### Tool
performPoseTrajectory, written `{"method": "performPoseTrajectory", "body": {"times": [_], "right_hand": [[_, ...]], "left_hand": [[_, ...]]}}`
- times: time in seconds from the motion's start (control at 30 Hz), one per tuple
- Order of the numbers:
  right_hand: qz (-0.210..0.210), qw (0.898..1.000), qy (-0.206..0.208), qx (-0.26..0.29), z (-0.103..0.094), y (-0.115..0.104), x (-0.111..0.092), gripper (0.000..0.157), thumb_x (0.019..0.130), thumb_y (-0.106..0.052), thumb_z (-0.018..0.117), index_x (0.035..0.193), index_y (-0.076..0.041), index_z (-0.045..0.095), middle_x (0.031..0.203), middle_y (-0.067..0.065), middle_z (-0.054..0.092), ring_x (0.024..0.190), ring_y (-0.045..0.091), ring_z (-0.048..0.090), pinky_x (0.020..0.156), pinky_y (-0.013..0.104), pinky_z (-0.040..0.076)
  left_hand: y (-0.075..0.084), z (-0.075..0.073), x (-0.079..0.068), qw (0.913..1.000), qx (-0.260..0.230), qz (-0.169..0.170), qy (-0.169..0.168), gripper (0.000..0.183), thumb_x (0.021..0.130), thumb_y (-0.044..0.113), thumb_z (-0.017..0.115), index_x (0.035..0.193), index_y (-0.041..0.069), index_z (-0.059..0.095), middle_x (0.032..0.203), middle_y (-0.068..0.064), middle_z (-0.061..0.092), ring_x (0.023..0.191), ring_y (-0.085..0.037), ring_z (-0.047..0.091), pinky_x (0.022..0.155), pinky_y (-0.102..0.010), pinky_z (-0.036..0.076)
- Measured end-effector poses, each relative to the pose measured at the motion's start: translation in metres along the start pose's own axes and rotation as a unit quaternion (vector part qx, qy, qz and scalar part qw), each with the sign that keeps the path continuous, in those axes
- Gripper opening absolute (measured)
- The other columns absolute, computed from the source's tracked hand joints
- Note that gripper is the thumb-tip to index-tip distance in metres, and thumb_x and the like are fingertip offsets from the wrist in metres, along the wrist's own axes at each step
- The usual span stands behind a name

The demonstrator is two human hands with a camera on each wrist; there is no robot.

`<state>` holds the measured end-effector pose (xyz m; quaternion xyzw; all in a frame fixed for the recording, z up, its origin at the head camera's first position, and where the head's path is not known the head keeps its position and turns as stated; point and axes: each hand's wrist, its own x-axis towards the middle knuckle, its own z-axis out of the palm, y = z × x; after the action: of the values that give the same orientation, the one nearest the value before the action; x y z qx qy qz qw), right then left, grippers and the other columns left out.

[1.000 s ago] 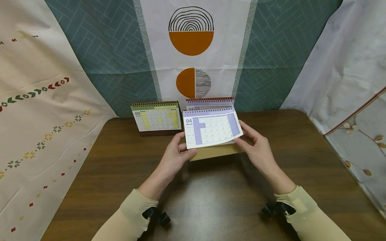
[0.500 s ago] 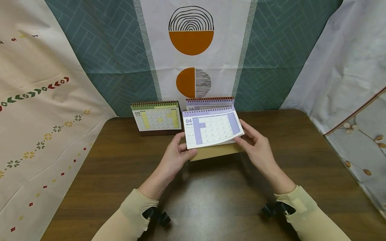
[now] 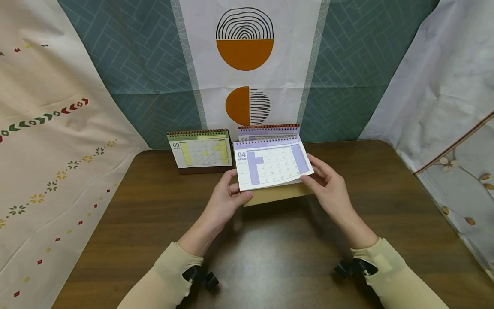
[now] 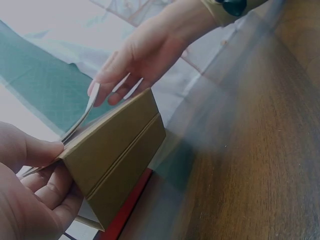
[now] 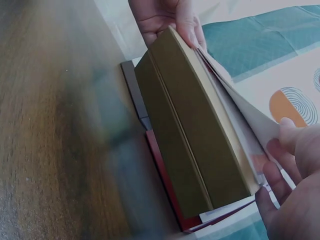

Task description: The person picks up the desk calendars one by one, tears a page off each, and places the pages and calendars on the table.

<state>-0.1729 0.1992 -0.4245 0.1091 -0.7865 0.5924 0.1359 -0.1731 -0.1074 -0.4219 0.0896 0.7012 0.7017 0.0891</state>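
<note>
A purple-and-white spiral desk calendar (image 3: 275,165) showing 04 is held tilted above the table. My left hand (image 3: 223,201) grips its lower left corner, thumb on the tan backing board (image 4: 112,150). At the lower right, my right hand (image 3: 331,189) pinches the loose corner of the pages (image 5: 250,116), which bow away from the board in the right wrist view. Directly behind stands another purple calendar (image 3: 269,128), also marked 04 and mostly hidden. A green-topped calendar (image 3: 200,151) showing 09 stands to the left.
The brown wooden table (image 3: 154,240) ends at the back against a patterned green and white cloth (image 3: 335,86). Further cloths hang along the left and right sides. A red base edge (image 5: 165,180) shows below the held calendar in the right wrist view.
The lifted page corner has shifted slightly right and down along with the right fingers, and the sheets lie a little flatter. The left hand keeps its grip with hardly any movement.
</note>
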Motion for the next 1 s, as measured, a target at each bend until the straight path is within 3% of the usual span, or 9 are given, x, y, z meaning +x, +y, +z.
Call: {"method": "performPoseTrajectory", "body": {"times": [0.13,0.27,0.43,0.57,0.7,1.0], "right_hand": [[0.011,1.000,-0.002,-0.023,0.0008,0.0027,0.0006,0.061,0.103,-0.008,0.081,0.159,-0.011,0.059,0.144,0.014,0.070,0.125,0.016,0.066,0.094,0.015,0.052],[0.020,0.995,-0.006,-0.095,-0.0003,0.0035,0.0010,0.063,0.100,-0.012,0.085,0.158,-0.009,0.061,0.135,0.016,0.073,0.118,0.027,0.067,0.095,0.021,0.053],[-0.002,0.976,-0.033,-0.217,-0.0010,0.0021,0.0007,0.074,0.094,-0.017,0.092,0.159,-0.006,0.059,0.141,0.017,0.066,0.121,0.035,0.061,0.098,0.047,0.054],[-0.034,0.959,-0.047,-0.277,0.0008,0.0022,0.0009,0.079,0.091,-0.019,0.095,0.159,-0.004,0.058,0.146,0.018,0.060,0.121,0.036,0.057,0.091,0.051,0.050],[-0.038,0.956,-0.041,-0.287,0.0019,0.0035,0.0015,0.078,0.091,-0.020,0.095,0.158,-0.004,0.059,0.146,0.019,0.058,0.119,0.037,0.062,0.090,0.052,0.054],[0.003,0.960,-0.063,-0.273,-0.0001,0.0063,0.0036,0.078,0.094,-0.021,0.092,0.161,-0.002,0.055,0.150,0.020,0.054,0.116,0.039,0.070,0.095,0.056,0.058]], "left_hand": [[0.0001,-0.0009,-0.0011,1.0000,0.000,0.005,0.000,0.067,0.101,-0.011,0.072,0.159,0.006,0.043,0.125,-0.024,0.077,0.099,-0.021,0.074,0.083,-0.028,0.058],[-0.0003,-0.0008,-0.0013,0.9998,0.010,0.018,0.003,0.064,0.103,-0.010,0.069,0.160,0.005,0.044,0.128,-0.024,0.076,0.101,-0.021,0.073,0.084,-0.027,0.057],[-0.0013,-0.0002,-0.0006,0.9992,0.027,0.030,0.007,0.057,0.105,-0.009,0.068,0.157,0.004,0.047,0.125,-0.021,0.078,0.097,-0.021,0.071,0.085,-0.028,0.056],[-0.0013,-0.0001,0.0002,0.9992,0.025,0.031,0.002,0.057,0.105,-0.010,0.067,0.156,0.004,0.047,0.125,-0.022,0.078,0.096,-0.021,0.070,0.085,-0.029,0.056],[0.0014,0.0001,0.0000,0.9994,0.020,0.028,-0.005,0.059,0.105,-0.011,0.065,0.158,0.004,0.047,0.129,-0.022,0.077,0.097,-0.021,0.069,0.084,-0.029,0.055],[0.0046,0.0004,-0.0009,0.9991,0.026,0.028,-0.019,0.061,0.105,-0.010,0.062,0.162,0.003,0.044,0.135,-0.022,0.074,0.104,-0.023,0.070,0.088,-0.029,0.054]]}}
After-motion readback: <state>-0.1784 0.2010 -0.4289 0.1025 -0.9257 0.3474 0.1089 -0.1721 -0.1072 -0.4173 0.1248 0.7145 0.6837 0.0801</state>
